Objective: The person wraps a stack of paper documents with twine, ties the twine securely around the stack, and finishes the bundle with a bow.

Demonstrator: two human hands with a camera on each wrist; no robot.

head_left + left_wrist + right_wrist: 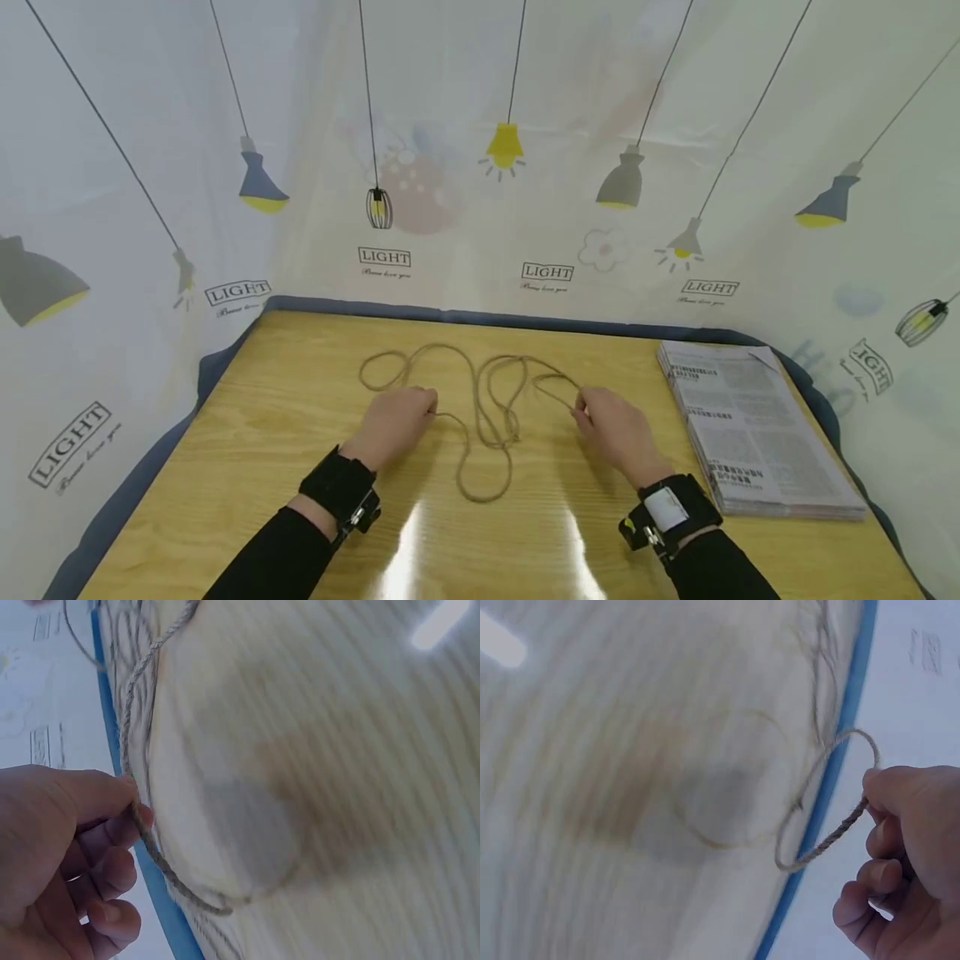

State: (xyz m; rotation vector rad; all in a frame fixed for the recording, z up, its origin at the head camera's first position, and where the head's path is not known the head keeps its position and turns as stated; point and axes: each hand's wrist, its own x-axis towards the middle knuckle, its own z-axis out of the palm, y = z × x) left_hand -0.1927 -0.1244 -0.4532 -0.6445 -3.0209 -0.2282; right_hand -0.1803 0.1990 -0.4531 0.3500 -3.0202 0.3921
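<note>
- Left hand (pixel 393 421): grip narrow; thumb and forefinger pinch the cord (pixel 477 400), other fingers curled loosely.
- Right hand (pixel 615 427): likewise pinches the cord, at a small loop.
- Cord: remainder in loose loops on the table (pixel 247 467), between and beyond the hands.
- Pose: backs up, forearms slanting inward.
</note>
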